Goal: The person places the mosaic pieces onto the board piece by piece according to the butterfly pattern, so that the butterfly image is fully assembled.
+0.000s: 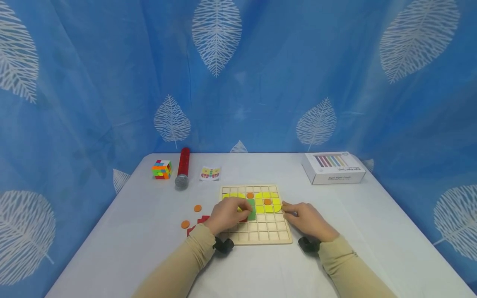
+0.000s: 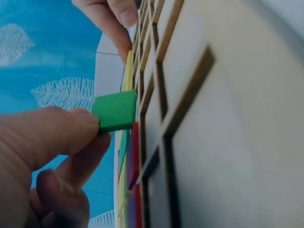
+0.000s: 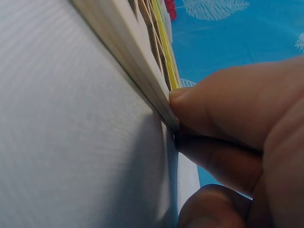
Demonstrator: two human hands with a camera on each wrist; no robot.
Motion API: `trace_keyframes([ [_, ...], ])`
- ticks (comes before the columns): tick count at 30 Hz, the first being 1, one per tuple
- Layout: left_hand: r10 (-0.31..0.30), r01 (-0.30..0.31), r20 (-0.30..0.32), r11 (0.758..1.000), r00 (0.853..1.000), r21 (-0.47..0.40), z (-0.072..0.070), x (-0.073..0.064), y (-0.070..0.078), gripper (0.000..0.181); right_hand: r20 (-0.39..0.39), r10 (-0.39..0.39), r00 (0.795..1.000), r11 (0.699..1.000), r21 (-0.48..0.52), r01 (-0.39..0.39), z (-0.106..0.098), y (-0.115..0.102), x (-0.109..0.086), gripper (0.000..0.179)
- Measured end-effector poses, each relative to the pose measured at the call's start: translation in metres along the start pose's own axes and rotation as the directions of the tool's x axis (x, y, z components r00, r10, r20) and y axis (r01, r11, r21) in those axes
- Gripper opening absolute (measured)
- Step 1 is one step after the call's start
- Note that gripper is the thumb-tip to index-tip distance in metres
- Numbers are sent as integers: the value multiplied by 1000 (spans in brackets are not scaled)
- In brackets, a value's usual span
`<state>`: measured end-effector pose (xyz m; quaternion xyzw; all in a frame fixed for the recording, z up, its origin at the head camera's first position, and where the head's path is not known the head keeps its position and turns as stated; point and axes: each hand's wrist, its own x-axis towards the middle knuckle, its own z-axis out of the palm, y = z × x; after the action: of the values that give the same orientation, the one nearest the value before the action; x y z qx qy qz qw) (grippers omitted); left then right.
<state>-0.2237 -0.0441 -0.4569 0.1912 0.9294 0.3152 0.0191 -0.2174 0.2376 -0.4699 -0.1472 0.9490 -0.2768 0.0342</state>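
Note:
A green square tile (image 2: 115, 112) is pinched between the thumb and finger of my left hand (image 1: 228, 215), tilted just over the grid. Below it lies a wooden grid board (image 1: 262, 236), with yellow tiles (image 1: 276, 201), orange discs (image 1: 267, 202), green tiles and red tiles (image 2: 135, 152) set in its squares. My left hand covers part of the board's left side. At the board's right edge, my right hand (image 1: 309, 221) grips the rim, its thumb (image 3: 190, 99) on the upper edge and a finger lower down.
Left of the board lie loose red pieces (image 1: 203, 219) and two orange discs (image 1: 185, 224). Farther back are a puzzle cube (image 1: 162, 169), a red microphone (image 1: 183, 165) and a pattern card (image 1: 210, 174). A white box (image 1: 333, 168) stands at the back right.

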Motion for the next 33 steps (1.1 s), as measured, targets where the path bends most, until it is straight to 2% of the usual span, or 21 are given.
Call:
trace_keyframes([
  [12, 58, -56, -9, 987, 998, 152, 5, 4, 4, 9, -8, -4, 1000, 1000, 2, 4, -2, 1, 0, 41],
  [17, 116, -113, -1, 968, 993, 224, 3, 3, 5, 8, -6, -14, 1000, 1000, 3, 14, -1, 1, -1, 41],
  [23, 148, -152, 36, 962, 988, 224, 5, 1, 4, 11, -6, -14, 1000, 1000, -2, 14, -1, 2, -1, 41],
  [26, 132, -132, 14, 970, 991, 203, 0, -2, 7, 8, -6, -13, 1000, 1000, -10, 13, -1, 2, -1, 41],
  [28, 95, -93, -5, 980, 995, 177, -8, -4, 5, 10, -10, -19, 1000, 1000, -9, 19, -2, 3, -1, 41],
  [31, 0, 6, -51, 993, 999, 115, -32, -10, -5, 16, -14, -27, 1000, 1000, -4, 27, -1, 3, -1, 40],
  [33, -73, 80, -98, 995, 992, 62, -52, -16, -16, 17, -15, -30, 999, 1000, 2, 30, -1, 2, 0, 40],
])
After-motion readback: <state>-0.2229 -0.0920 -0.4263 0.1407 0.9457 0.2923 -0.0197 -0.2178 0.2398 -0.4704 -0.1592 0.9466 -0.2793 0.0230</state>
